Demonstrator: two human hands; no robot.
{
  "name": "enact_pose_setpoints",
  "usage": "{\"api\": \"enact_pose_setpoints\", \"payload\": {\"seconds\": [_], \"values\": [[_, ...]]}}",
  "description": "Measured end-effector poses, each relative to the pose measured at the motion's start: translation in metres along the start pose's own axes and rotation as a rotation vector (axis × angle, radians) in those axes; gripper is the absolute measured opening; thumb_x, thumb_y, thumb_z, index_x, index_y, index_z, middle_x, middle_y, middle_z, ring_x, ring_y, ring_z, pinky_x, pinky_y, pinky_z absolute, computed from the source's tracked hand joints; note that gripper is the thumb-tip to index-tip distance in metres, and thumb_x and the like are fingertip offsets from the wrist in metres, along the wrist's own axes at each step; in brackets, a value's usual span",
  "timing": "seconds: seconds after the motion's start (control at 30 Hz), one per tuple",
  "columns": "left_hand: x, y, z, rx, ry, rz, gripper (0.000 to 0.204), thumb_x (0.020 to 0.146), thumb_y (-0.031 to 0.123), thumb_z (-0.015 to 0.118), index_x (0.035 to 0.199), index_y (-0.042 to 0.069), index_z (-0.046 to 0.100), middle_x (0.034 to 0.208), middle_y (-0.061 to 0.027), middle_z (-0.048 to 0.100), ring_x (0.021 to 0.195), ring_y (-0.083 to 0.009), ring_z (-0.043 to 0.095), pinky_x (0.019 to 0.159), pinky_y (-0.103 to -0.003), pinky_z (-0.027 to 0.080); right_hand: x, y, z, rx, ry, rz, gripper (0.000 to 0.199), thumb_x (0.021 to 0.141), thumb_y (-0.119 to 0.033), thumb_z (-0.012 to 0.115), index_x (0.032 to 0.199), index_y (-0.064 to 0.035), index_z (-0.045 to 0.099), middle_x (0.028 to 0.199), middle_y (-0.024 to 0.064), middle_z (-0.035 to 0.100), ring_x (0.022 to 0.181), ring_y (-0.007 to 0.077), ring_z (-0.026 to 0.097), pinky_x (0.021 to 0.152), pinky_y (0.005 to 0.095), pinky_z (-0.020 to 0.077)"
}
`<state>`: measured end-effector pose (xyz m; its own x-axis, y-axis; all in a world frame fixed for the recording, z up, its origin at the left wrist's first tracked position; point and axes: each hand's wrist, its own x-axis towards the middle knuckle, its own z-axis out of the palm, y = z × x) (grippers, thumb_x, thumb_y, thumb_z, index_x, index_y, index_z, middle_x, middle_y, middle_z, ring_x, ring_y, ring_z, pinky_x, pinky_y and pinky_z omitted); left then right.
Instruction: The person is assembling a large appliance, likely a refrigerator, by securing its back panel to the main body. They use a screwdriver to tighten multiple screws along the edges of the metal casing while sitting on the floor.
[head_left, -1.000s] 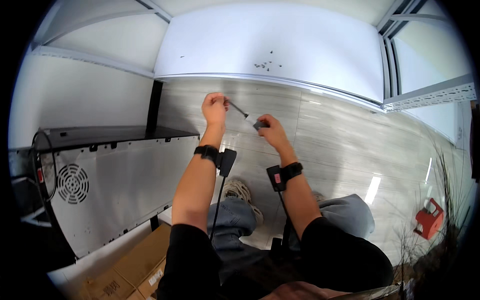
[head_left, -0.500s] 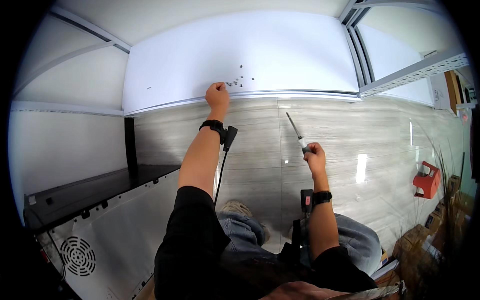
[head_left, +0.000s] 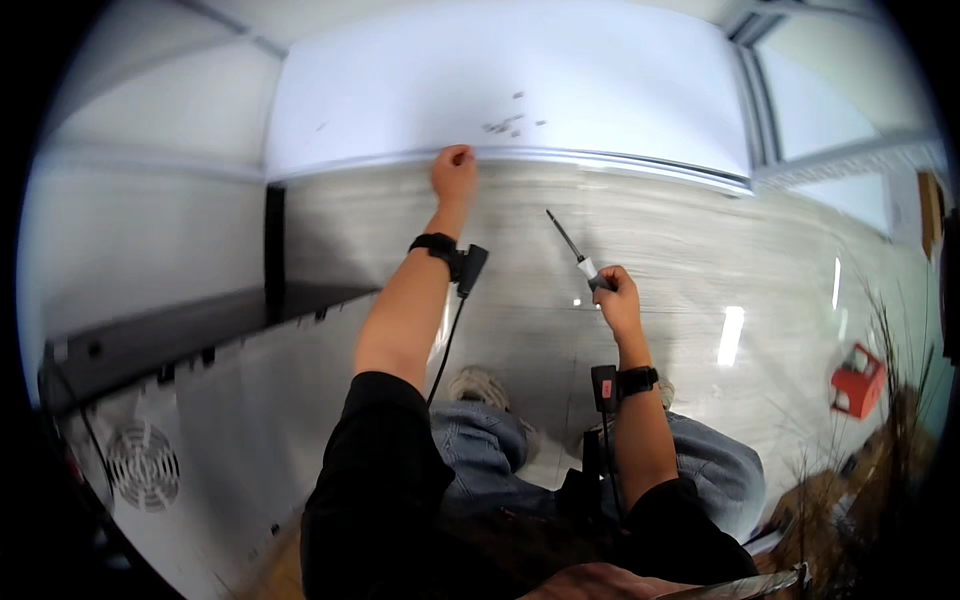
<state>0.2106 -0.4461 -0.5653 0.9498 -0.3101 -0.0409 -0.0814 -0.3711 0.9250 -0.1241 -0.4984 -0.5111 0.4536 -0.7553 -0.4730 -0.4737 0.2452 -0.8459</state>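
My right hand (head_left: 620,304) grips a screwdriver (head_left: 569,243) by its dark and white handle, over the floor. The metal shaft slants up and to the left, with its tip free of anything. My left hand (head_left: 455,176) is closed in a pinch at the front edge of the white shelf (head_left: 640,90); whatever its fingertips hold is too small or hidden to make out. A little beyond it, several small screws (head_left: 506,128), blurred by motion, lie loosely grouped on the shelf. One more small piece (head_left: 321,127) lies apart at the left.
Metal uprights (head_left: 752,95) frame the shelf's right end. At the lower left stands a metal cabinet with a round vent (head_left: 143,467). A red stool (head_left: 858,382) is on the tiled floor at the right, near dry plant stems and boxes. Cables hang from both wrist devices.
My left hand has drawn back from the screws to the shelf's front edge. My right hand and the screwdriver have shifted slightly up and left. The whole view has tilted a little.
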Motion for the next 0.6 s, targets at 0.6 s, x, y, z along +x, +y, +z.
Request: {"api": "enact_pose_setpoints", "payload": {"seconds": [0.6], "values": [[-0.314,-0.034,-0.170,-0.538,0.838,-1.090,0.023,0.096,0.023,0.044,0.111,0.009,0.054,0.083,-0.0055,0.061,0.070,-0.0163,0.060,0.062,-0.030,0.050,-0.074,0.032,0.133,-0.441,-1.301,0.426,0.037,0.067,-0.006,0.061,0.104,-0.0045,0.055,0.080,0.0083,0.058,0.062,0.0162,0.057,0.054,0.0310,0.0493]]}}
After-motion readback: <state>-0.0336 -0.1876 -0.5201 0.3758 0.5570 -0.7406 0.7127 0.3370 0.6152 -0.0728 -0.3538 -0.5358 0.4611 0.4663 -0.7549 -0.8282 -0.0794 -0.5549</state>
